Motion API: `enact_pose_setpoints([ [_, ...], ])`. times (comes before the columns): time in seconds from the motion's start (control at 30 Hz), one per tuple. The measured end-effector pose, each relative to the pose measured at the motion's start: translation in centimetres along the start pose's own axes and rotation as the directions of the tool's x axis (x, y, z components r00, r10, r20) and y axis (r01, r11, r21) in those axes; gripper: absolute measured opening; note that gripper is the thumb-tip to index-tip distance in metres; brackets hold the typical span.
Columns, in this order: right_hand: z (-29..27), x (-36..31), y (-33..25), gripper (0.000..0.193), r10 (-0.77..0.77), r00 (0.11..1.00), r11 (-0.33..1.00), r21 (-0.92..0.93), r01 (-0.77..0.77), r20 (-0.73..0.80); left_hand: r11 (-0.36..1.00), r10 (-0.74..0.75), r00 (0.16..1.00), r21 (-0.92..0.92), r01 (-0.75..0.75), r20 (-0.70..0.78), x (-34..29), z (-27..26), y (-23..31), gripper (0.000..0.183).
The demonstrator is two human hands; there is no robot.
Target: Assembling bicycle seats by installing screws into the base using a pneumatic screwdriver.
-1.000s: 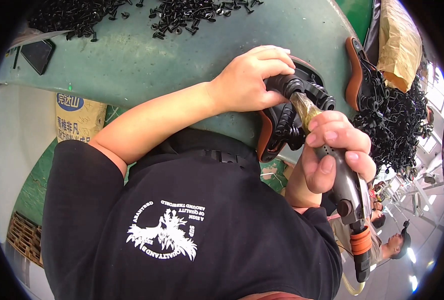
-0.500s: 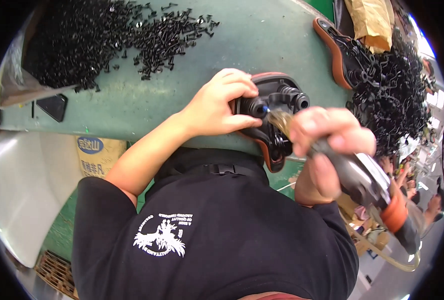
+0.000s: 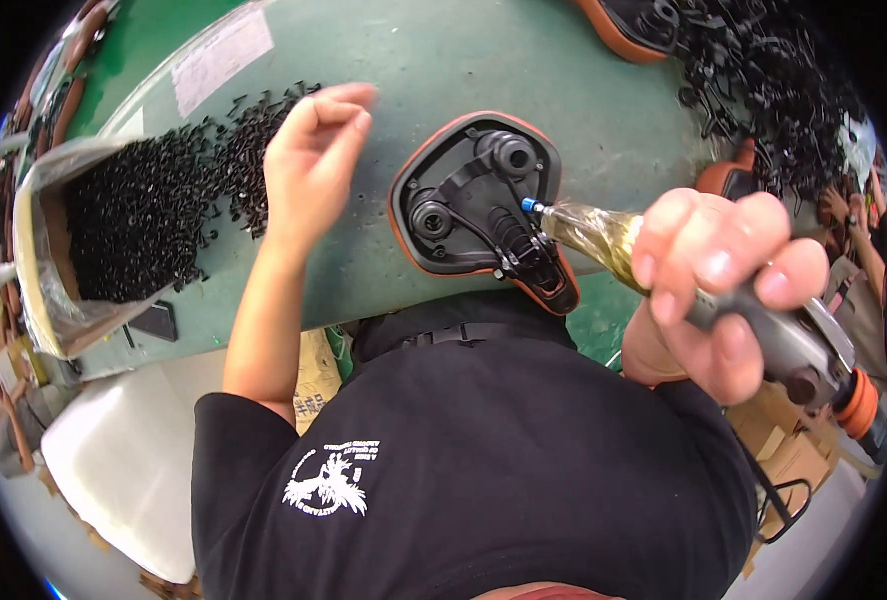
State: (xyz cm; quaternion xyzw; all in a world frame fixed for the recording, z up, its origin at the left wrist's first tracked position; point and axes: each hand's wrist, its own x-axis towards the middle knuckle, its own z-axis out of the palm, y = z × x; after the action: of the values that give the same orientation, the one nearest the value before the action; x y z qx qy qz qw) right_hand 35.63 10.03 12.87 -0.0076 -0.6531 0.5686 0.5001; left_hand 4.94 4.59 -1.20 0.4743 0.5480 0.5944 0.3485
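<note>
- Letting go of the bicycle saddle [image 3: 456,190], the left hand [image 3: 314,170] is off to its left now, where half a second ago it was steadying that underside!
- Fingers curled, thumb close to the index finger, it hangs by the loose black screws [image 3: 154,210], left of the saddle; whether one is pinched there, I can't tell.
- And the right hand [image 3: 719,285]? Wrapped firmly around the power screwdriver [image 3: 764,330], just right of the saddle.
- Look at the blue tip [image 3: 533,205]: away from the round bumper it was working at, it's over the saddle's right side. Contact? Can't tell from here.
- So the saddle lies unheld, underside up on the green table [image 3: 414,60], nose toward the body, both round bumpers in full view; I'd judge this a break in the driving, with the left hand over at the screws.
- Beyond the saddle, up to the right: another brown-edged saddle [image 3: 626,32] and a tangle of black parts [image 3: 784,90].
</note>
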Motion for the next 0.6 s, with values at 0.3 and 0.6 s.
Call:
enact_pose_setpoints([
  [0.3, -0.5, -0.8, -1.1, 0.035, -0.059, 0.998, 0.975, 0.215, 0.050, 0.036, 0.521, -0.045, 0.874, -0.736, 0.433, 0.483, -6.4, 7.8, 5.9, 0.021],
  [0.6, -1.8, 0.0, -1.2, 0.033, -0.110, 0.979, 0.974, 0.213, 0.072, 0.172, 0.943, 0.172, 0.844, -0.331, 0.008, 0.509, -3.6, 7.3, 6.5, 0.030],
])
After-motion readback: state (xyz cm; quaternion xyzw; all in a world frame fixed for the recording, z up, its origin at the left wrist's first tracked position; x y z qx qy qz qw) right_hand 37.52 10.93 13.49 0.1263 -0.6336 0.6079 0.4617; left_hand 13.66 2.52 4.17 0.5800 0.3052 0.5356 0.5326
